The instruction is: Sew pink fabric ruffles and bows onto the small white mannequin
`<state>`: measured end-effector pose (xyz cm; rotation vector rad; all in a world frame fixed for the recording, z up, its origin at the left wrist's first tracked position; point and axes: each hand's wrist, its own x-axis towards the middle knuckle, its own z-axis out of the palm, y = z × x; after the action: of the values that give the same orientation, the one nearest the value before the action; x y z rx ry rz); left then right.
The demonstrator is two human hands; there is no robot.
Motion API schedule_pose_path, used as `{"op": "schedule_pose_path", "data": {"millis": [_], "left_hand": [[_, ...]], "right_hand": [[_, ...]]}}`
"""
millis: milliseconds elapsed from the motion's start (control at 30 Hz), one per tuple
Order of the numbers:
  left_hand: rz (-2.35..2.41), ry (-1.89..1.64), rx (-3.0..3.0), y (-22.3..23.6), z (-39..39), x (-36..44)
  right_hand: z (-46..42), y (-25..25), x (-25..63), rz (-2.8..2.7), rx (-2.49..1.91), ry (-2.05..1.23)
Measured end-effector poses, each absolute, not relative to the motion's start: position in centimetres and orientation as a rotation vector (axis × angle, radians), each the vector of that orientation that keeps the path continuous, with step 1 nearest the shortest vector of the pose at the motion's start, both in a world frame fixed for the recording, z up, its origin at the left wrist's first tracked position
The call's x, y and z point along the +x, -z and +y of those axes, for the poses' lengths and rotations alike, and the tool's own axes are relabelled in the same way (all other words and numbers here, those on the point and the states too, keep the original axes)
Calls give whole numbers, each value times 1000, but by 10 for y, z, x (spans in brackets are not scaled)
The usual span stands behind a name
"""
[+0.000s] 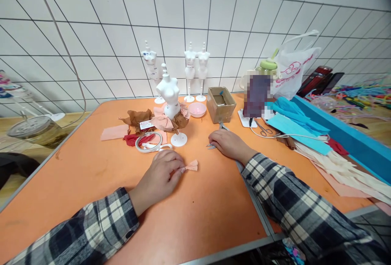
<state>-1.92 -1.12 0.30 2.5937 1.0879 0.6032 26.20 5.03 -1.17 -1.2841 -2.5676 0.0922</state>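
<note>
My left hand (165,175) is closed in a pinch on a small gathered piece of pink crepe paper (192,165), which fans out past the fingertips just above the tabletop. My right hand (226,143) is curled down over a small metal tool with pointed tips (210,146); most of the tool is hidden under the fingers. Behind my left hand stands a white mini mannequin (168,89) wearing a ruffled brown and pink paper skirt (179,121). White-handled scissors (165,146) and a roll of tape (136,142) lie beside its round base.
Brown crepe paper (137,117) and a pink strip (114,132) lie at left. A pink bowl (197,110) and a cardboard box (220,110) stand behind, with more white mannequins (190,67) by the wall. Blue paper (302,132) and cream strips (339,163) cover the right side.
</note>
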Motion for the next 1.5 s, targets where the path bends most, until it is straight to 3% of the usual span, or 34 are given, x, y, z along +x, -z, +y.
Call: {"op": "schedule_pose_path", "data": {"millis": [267,467,667,733,867,933,1500], "left_hand": [[1065,-612,2550,-4,-13,-18],[1035,-643,2450,-3,-16,-15],[1340,-710,2110,3,-8,-16],[1402,-771,2012,3,-5,-16],[1411,-826,1982,3,-5,-14],[1389,-782,2007,3,-8,-13],[1187,-739,2363,-4,-21,-13]], "right_hand": [[47,19,255,-2209,-1492,-280],[38,19,248,-2020,-1349,-630],[18,1,235,-1935,-1119,-480],[4,-3,220,-1781,-1059,-727],[-23,0,182,-1499,-1007,-1591],[-30,5,169,-1379,-1037,-1757],[-26,10,165,-1133,-1127,-1695]]}}
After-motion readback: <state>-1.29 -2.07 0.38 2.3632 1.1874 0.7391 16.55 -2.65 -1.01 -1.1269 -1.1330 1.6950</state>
